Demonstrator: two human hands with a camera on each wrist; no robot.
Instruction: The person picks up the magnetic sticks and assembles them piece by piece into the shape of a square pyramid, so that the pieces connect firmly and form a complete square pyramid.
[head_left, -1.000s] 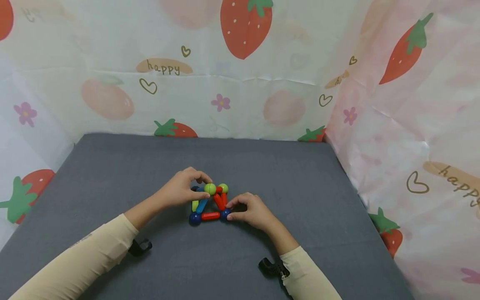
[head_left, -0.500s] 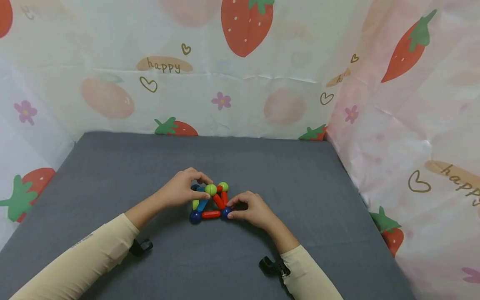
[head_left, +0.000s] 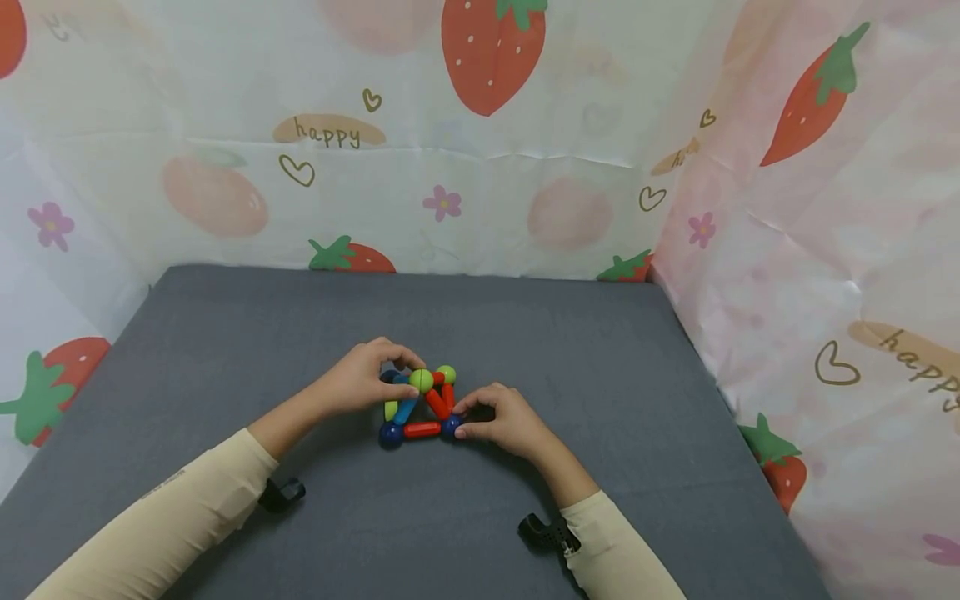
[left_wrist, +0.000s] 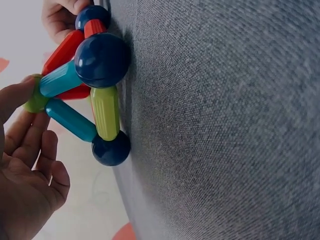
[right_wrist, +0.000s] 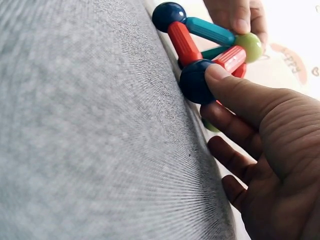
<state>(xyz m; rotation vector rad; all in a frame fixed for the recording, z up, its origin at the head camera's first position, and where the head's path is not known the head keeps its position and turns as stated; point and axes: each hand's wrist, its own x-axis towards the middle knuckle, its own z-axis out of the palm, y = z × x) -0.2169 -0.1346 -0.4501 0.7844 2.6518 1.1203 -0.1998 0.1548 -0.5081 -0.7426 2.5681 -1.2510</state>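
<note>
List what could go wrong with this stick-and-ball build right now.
1. The left hand pinches only the green top ball; a pull there might detach the sticks beneath it.
2. The right hand presses its thumb on one blue base ball; pushing sideways could slide that corner across the grey mat and collapse the frame.

A grey felt mat covered the work surface, its weave showing as a coarse fibrous texture in both wrist views. A printed plastic backdrop enclosed the mat on three sides, its sheet creased in a horizontal fold line across the back wall. A large red strawberry topped the back wall, with a tan "happy" label to its left, small outlined hearts and purple flowers scattered between pale peach shapes. Another strawberry marked the pink right-hand panel, and one more sat low on the left wall beside the mat's edge.
</note>
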